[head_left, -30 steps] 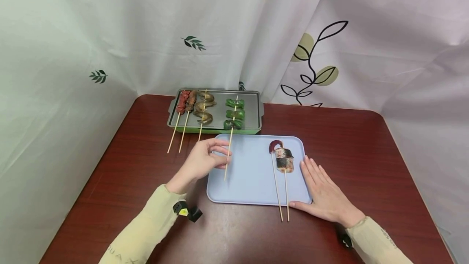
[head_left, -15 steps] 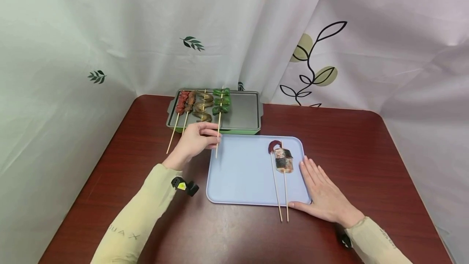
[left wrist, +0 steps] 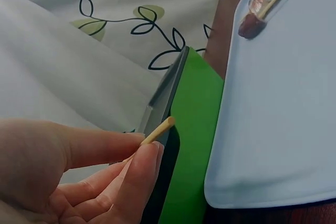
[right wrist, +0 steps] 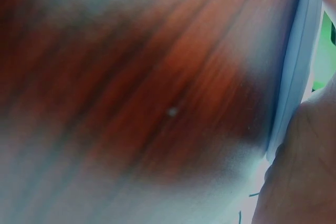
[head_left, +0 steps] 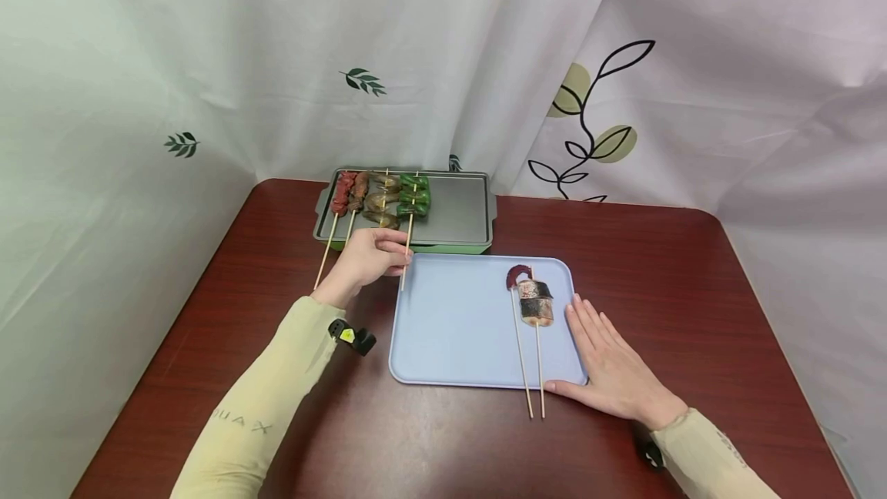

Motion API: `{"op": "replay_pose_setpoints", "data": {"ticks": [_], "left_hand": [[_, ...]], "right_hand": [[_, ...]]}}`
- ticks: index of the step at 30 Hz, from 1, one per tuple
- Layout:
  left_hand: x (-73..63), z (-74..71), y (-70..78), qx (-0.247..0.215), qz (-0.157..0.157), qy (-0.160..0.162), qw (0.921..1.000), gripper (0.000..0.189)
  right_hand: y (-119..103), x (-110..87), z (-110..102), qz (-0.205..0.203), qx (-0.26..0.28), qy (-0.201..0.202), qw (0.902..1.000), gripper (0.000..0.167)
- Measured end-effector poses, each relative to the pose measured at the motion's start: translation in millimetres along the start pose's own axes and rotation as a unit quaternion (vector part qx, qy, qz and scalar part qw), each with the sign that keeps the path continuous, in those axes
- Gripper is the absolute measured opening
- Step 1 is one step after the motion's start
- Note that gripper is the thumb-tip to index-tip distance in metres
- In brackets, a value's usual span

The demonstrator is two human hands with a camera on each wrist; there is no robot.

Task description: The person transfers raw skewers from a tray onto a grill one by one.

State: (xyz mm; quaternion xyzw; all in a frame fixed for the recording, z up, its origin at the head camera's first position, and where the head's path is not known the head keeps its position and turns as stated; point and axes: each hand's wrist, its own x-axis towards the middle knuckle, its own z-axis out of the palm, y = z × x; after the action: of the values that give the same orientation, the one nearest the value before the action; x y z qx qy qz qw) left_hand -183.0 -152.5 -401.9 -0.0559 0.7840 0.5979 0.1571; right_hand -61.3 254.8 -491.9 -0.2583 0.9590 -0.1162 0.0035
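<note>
My left hand (head_left: pixel 374 256) pinches the stick of a green pepper skewer (head_left: pixel 413 196) between thumb and fingers. The stick's blunt end (left wrist: pixel 167 123) pokes out past the fingertips in the left wrist view. The peppers lie over the grey grill pan (head_left: pixel 460 210), right beside a skewer of brownish curled pieces (head_left: pixel 383 201). My right hand (head_left: pixel 613 364) lies flat with straight fingers along the right edge of the blue tray (head_left: pixel 450 329). On that tray are a skewer of dark-banded pale pieces (head_left: pixel 537 309) and one with a dark red curled piece (head_left: pixel 516 276).
Left on the pan lie a red meat skewer (head_left: pixel 342 195) and a brown meat skewer (head_left: pixel 359 192), sticks jutting over its front edge. The pan has a green base (left wrist: pixel 197 108) close behind the tray. A white curtain (head_left: pixel 416 60) hangs behind the dark red wooden table (head_left: pixel 665 276).
My left hand has moved left and away from me with the green pepper skewer, bringing it beside the brownish skewer, then slightly lower. The right hand has stayed at the tray's edge.
</note>
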Motion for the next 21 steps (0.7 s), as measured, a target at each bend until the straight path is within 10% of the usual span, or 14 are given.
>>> {"op": "replay_pose_setpoints", "data": {"ticks": [21], "left_hand": [[9.7,5.4,-1.3,0.021,-0.007,0.028,0.9994,0.042]], "right_hand": [[-2.2,0.2,-1.5,0.003,0.002,-0.002,1.0,0.119]]}}
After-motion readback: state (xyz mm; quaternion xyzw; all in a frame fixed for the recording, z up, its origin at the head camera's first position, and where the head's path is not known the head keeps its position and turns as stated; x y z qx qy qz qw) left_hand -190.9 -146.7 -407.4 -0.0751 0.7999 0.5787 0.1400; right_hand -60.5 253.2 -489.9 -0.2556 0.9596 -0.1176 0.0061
